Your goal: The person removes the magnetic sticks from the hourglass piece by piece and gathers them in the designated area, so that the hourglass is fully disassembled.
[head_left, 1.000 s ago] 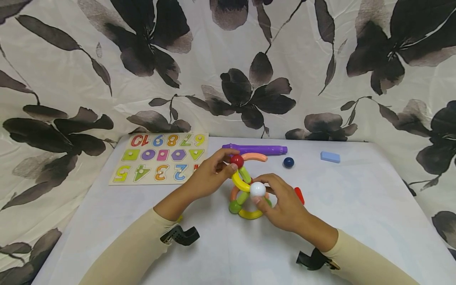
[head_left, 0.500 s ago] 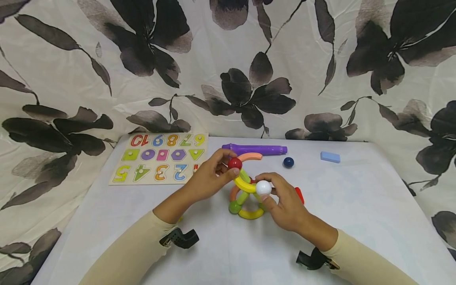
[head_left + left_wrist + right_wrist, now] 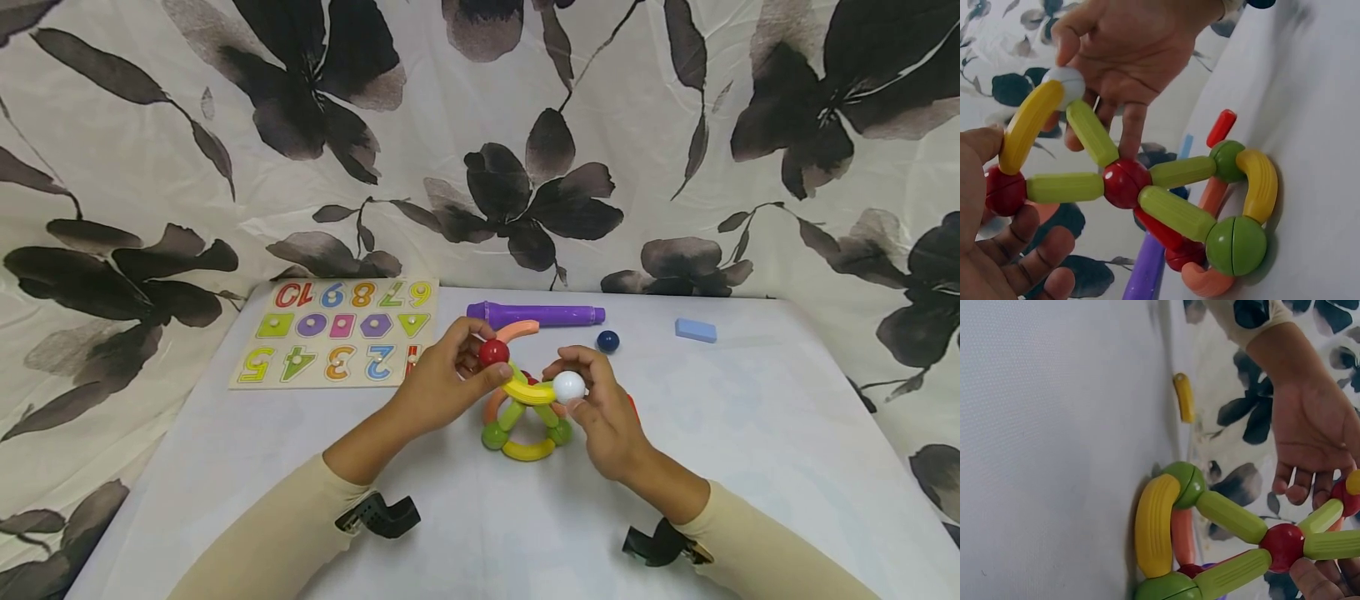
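A magnetic ball-and-rod model stands on the table, its base a yellow curved rod (image 3: 528, 451) between green balls (image 3: 494, 435). Straight green rods (image 3: 1175, 212) rise to a central red ball (image 3: 1127, 183), from which further green rods branch outward. My left hand (image 3: 444, 382) pinches the upper red ball (image 3: 493, 352) between thumb and fingers. Opposite it, my right hand (image 3: 609, 421) holds the white ball (image 3: 568, 387), one finger near the central ball. Bridging these two balls is another yellow curved rod (image 3: 529, 392). A coral curved rod (image 3: 519, 330) extends behind the upper red ball.
A number puzzle board (image 3: 330, 335) lies at the back left. Behind the model are a purple tube (image 3: 543, 316), a dark blue ball (image 3: 607, 342) and a light blue block (image 3: 695, 331). A red rod (image 3: 1221, 127) and a loose yellow rod (image 3: 1183, 398) lie on the table.
The right hand has moved right and slightly away with the white ball. The upper yellow rod has swung nearly level. The left hand with the upper red ball has shifted only slightly.
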Demonstrator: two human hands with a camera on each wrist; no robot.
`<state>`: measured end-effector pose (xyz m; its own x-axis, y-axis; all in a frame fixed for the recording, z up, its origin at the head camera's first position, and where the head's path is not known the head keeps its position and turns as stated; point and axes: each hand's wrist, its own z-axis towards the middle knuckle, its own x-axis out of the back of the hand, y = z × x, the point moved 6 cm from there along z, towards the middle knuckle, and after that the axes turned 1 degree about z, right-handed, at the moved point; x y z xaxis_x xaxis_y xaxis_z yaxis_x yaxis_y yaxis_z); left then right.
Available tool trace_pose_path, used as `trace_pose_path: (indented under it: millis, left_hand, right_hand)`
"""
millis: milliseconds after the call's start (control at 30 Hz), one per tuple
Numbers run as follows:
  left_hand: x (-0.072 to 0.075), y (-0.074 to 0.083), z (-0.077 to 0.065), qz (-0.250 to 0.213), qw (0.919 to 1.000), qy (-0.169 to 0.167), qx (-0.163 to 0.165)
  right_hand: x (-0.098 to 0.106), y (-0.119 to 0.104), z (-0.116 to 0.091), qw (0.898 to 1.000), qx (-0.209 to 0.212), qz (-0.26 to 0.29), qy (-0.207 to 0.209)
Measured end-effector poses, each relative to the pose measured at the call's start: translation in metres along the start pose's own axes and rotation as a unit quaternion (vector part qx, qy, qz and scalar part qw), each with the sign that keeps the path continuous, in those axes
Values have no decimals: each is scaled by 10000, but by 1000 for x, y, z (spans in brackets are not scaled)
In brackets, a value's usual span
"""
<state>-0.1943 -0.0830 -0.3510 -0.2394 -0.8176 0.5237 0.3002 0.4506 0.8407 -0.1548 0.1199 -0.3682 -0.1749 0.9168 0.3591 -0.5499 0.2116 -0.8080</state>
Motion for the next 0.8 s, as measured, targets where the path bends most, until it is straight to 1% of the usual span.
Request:
trace_pose_path:
  millis: [100,200,300,433,600,667,800]
  left_hand:
    - [-1,2,-3,-72,9999,36,78]
    - [-3,4,-6,-160,9998,33,144]
    - [-4,7,-9,-186,9998,16,112]
    - [-4,9,-13,-69,10000,-11,41]
    - [-5,11,-16,25,9999,-60,-153]
    - [-4,11,-17,47,9996,-94,-254]
    - [-1,8,-18,90,9991,-139,-403]
  right_hand:
    - [1,1,1,9999,-75,84,85]
    - [2,3,1,9990,-278,325,126]
    - [3,6,1,9967,-510,618,163]
    - [4,8,2,9941,-686,805,232]
    - [5,9,2,9926,-695,954,271]
    - [6,8,2,9929,-665,938,306]
    - [10,4,1,9965,-450,517,481]
